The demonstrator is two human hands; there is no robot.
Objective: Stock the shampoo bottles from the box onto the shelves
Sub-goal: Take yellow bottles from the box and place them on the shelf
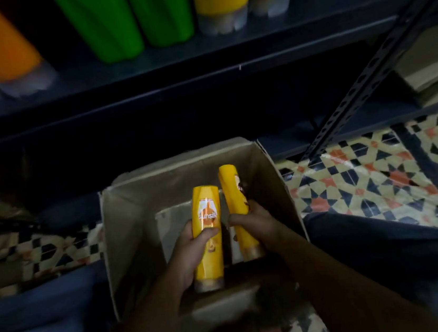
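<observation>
Yellow shampoo bottles are sitting in both hands over the open cardboard box (pixel 126 232) at lower centre of the frame. The left hand (pixel 190 255) is gripping the labelled bottle (pixel 207 233); the right hand (pixel 258 224) is clasping the tilted bottle (pixel 234 199). Green, yellow and orange bottles are standing on the shelf (pixel 226 52) across the top.

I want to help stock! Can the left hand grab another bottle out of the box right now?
Probably not. The left hand already grips a yellow shampoo bottle above the box, and the right hand holds another one.
</observation>
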